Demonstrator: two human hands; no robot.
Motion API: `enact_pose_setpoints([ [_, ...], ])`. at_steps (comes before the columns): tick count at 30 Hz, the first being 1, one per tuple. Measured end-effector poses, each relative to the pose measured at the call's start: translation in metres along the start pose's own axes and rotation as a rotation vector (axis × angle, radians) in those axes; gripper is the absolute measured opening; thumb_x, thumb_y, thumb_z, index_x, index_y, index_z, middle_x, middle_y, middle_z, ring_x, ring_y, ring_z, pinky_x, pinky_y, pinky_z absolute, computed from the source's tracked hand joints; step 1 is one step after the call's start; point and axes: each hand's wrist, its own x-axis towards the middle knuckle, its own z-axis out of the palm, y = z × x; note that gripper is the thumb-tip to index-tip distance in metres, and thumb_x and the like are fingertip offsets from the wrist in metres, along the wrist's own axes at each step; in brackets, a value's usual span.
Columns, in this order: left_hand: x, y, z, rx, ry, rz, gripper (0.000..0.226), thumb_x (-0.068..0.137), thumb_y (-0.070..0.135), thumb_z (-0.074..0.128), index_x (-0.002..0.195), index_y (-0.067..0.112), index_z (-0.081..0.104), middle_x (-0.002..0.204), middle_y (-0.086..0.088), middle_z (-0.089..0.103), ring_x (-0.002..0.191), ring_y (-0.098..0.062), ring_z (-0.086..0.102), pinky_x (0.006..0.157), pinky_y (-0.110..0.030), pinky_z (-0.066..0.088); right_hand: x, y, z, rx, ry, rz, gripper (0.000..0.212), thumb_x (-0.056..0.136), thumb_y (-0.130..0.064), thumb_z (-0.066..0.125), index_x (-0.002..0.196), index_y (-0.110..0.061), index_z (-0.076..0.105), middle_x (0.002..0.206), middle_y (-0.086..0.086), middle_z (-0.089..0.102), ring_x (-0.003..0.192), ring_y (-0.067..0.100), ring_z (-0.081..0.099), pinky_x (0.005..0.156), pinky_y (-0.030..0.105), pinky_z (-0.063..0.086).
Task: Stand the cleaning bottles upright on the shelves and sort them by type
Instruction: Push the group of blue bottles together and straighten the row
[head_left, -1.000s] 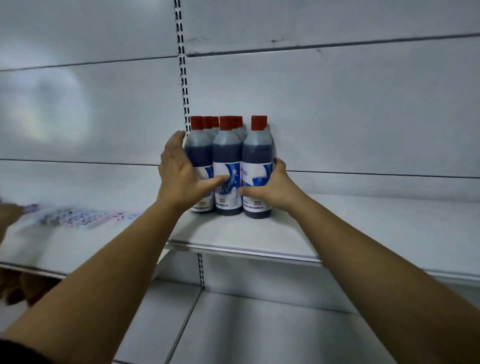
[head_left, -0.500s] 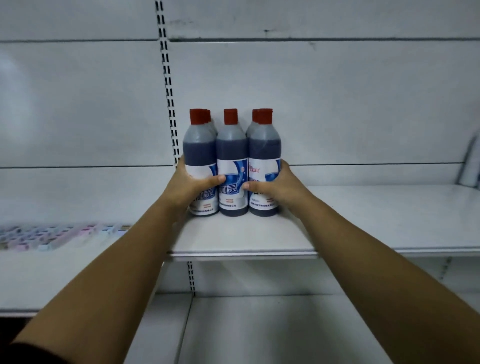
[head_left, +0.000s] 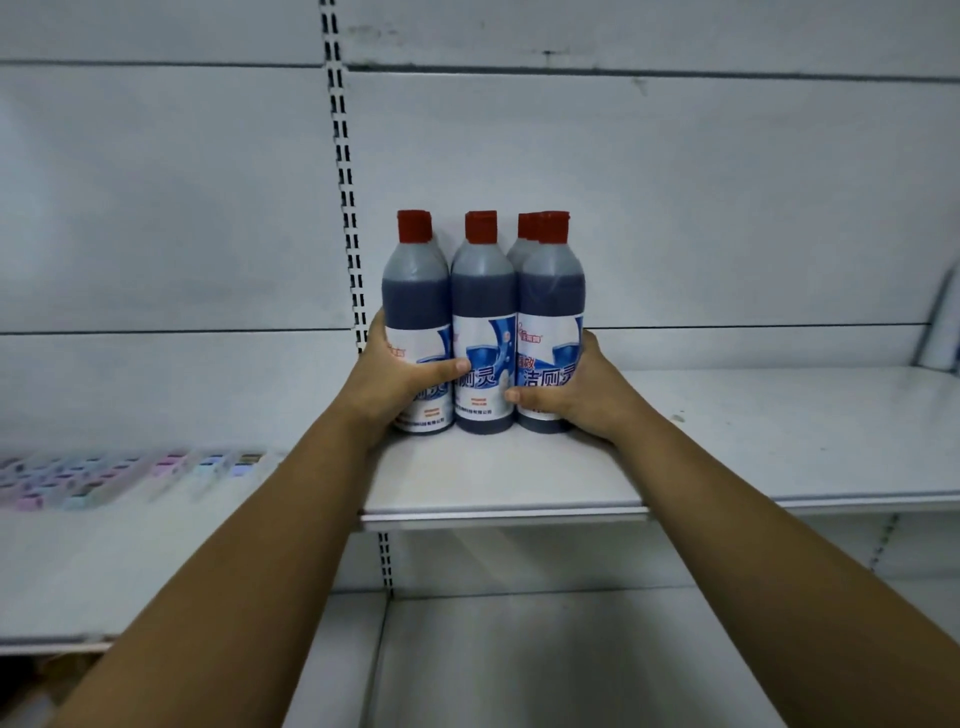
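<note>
A cluster of red-capped toilet-cleaner bottles (head_left: 483, 312) stood upright on the white shelf (head_left: 727, 447), close to the back panel. The left hand (head_left: 402, 379) wrapped the cluster's left side, thumb laid across the labels. The right hand (head_left: 576, 397) curled round its right side, so the bottles were held squeezed between the two. Nearly full of dark liquid, they were probably heavy. The stiff plastic and glossy labels looked slippery, so a low clasp from both sides at the label band seemed the best hold. Blurred pastel items (head_left: 130, 473) lay further left.
</note>
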Motion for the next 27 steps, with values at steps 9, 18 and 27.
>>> enact_pose_setpoints([
  [9, -0.0033, 0.0014, 0.001, 0.01, 0.014, -0.01, 0.095, 0.054, 0.025, 0.096, 0.134, 0.025, 0.045, 0.118, -0.003, 0.072, 0.104, -0.023, 0.071, 0.09, -0.051, 0.057, -0.0051, -0.006, 0.0039, -0.04, 0.085, 0.01, 0.099, 0.055, -0.045, 0.092, 0.133, -0.019, 0.038, 0.126, -0.005, 0.062, 0.109, 0.015, 0.062, 0.096, 0.036, 0.052],
  [18, -0.0049, 0.0054, 0.0056, -0.003, 0.023, -0.025, 0.098, 0.052, 0.027, 0.093, 0.136, 0.025, 0.043, 0.116, -0.001, 0.072, 0.101, -0.02, 0.072, 0.083, -0.042, 0.06, -0.0059, -0.0083, 0.0016, -0.02, 0.084, 0.013, 0.101, 0.053, -0.047, 0.091, 0.135, -0.019, 0.038, 0.126, -0.004, 0.061, 0.11, 0.015, 0.062, 0.096, 0.037, 0.052],
  [27, -0.0017, 0.0034, 0.0049, -0.004, -0.044, -0.026, 0.093, 0.059, 0.022, 0.094, 0.137, 0.021, 0.044, 0.119, -0.004, 0.071, 0.105, -0.024, 0.071, 0.086, -0.044, 0.059, -0.0082, -0.0087, -0.002, -0.02, 0.053, 0.015, 0.118, 0.04, -0.07, 0.083, 0.137, -0.021, 0.037, 0.13, -0.006, 0.061, 0.113, 0.013, 0.061, 0.099, 0.041, 0.052],
])
